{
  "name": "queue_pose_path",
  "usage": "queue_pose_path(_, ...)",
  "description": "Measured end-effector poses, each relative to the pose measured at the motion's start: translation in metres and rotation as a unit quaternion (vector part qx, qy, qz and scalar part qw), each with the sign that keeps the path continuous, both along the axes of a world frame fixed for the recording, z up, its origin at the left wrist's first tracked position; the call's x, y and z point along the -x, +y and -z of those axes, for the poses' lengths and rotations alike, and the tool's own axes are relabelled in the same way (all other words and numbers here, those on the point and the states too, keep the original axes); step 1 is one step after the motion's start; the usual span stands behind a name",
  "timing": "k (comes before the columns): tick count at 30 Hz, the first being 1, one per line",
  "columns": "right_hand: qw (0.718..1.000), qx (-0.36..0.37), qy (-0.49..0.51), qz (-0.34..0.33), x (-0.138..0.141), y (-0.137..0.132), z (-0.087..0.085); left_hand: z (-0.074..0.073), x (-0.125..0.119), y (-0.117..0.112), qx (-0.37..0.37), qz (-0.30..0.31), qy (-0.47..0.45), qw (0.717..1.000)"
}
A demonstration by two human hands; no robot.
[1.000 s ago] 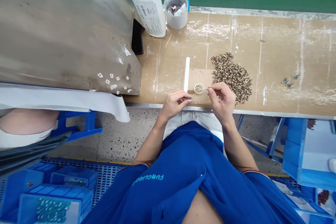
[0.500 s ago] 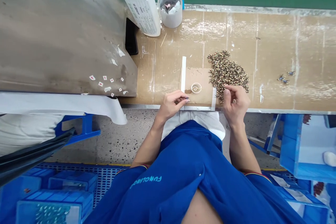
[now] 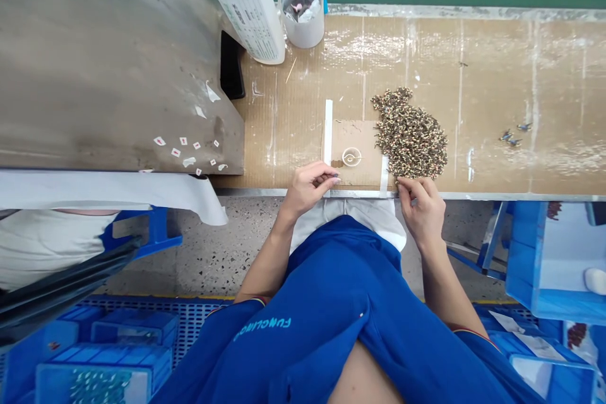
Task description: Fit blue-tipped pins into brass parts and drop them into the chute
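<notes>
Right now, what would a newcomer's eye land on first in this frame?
The heap of small brown-and-cream parts on the cardboard-covered bench stands out first, the right hand at its near edge. Left of it sits a small clear round dish, the left hand just in front. A tall white plastic bottle stands at the back left.

Blue shirt (image 3: 331,303): pale lettering across the chest, seen upside down, reading roughly "FUNGLING"; the last letters are uncertain. White bottle (image 3: 246,3): label with dark printed lines, too small to read. Clear cup (image 3: 302,25): printed markings, illegible.
</notes>
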State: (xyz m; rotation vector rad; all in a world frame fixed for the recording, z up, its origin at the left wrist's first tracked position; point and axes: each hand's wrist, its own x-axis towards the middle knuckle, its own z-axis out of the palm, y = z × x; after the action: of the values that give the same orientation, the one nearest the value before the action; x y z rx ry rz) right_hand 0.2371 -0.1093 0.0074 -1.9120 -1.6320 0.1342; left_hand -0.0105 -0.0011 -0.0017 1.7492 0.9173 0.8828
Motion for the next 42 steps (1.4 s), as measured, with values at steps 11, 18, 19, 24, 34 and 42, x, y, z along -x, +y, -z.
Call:
queue_pose_path(11, 0.999, 0.025, -0.028, -0.019, 0.0, -0.006, -0.001, -0.003, -0.001, -0.001, 0.001, 0.001, 0.003, 1.0)
queue_pose_path(18, 0.998, 0.017, -0.048, -0.025, 0.014, -0.006, 0.009, -0.003, -0.002, -0.001, 0.007, -0.004, 0.004, 1.0)
queue_pose_path(19, 0.998, 0.016, -0.047, -0.026, 0.016, -0.005, 0.01, -0.003, -0.002, -0.001, 0.008, -0.004, 0.003, 1.0)
queue_pose_path(24, 0.999, -0.02, 0.029, -0.032, 0.024, 0.002, 0.007, -0.002, -0.003, -0.002, 0.005, -0.008, 0.008, 1.0)
queue_pose_path(34, 0.955, 0.012, 0.294, -0.02, 0.059, 0.019, -0.001, -0.001, -0.002, -0.002, -0.039, 0.017, 0.014, 0.999)
queue_pose_path(42, 0.895, 0.071, 0.441, -0.017, 0.077, 0.029, 0.01, 0.0, -0.006, -0.005, -0.099, 0.045, 0.016, 0.994)
